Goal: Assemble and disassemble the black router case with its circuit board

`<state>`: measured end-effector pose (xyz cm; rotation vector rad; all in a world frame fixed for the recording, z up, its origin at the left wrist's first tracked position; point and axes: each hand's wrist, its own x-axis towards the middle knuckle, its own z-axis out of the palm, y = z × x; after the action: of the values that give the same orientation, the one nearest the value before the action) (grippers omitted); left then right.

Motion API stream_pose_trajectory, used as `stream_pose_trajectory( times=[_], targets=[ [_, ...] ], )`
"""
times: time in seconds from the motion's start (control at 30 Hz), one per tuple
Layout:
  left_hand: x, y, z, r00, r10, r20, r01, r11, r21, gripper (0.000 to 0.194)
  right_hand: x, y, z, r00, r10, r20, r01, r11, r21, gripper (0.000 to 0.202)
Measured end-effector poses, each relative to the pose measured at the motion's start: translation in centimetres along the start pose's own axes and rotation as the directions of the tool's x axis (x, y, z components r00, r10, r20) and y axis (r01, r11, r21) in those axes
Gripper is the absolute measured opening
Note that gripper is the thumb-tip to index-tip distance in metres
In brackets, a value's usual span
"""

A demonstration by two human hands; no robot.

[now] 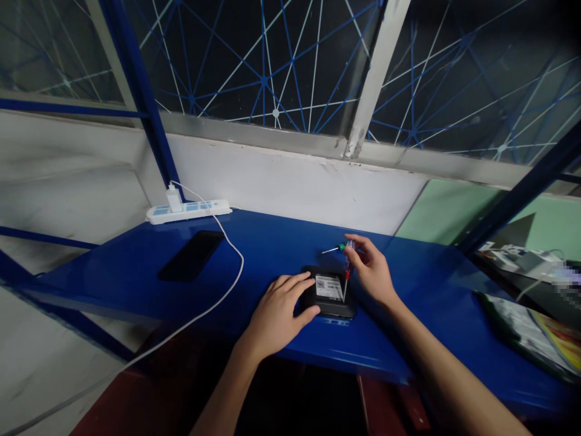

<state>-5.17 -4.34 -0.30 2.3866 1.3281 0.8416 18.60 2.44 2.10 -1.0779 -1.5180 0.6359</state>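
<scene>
A small black device [309, 297] with rounded corners lies on the blue table, a white printed label [328, 287] on its upper face. My left hand [282, 312] rests on the device's left side, fingers stretched out and thumb along the near edge. In my right hand [373, 266] is a screwdriver [348, 266] with a clear handle and a red collar, held nearly upright. Its tip points down at the device, right of the label; whether it sits in a screw is too small to tell. Behind the handle, a second screwdriver [334, 249] with a green collar points left, partly hidden.
On the left of the blue table [272, 236] lies a black phone [192, 255]. A white power strip [190, 211] with a plugged-in charger stands behind it. The white cable [236, 275] loops over the front edge. At right lies a colourful packet [531, 333].
</scene>
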Motion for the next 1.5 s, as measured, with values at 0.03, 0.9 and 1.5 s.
stream_pose_trajectory(
  times=[0.03, 0.9, 1.5],
  targets=[
    [0.00, -0.07, 0.06, 1.000, 0.003, 0.001, -0.003, 1.000, 0.006, 0.042, 0.01, -0.03, -0.02, 1.000, -0.001, 0.000, 0.001, 1.000, -0.001, 0.038],
    [-0.01, -0.24, 0.26, 1.000, -0.004, 0.010, 0.004, 1.000, 0.030, 0.040, -0.05, -0.34, -0.09, 1.000, -0.023, -0.010, 0.023, 0.999, -0.047, 0.038],
    [0.13, 0.17, -0.02, 0.999, -0.032, 0.021, 0.032, 0.999, 0.008, 0.038, -0.04, -0.20, -0.44, 0.999, -0.028, 0.034, 0.030, 0.998, -0.053, 0.035]
  ],
)
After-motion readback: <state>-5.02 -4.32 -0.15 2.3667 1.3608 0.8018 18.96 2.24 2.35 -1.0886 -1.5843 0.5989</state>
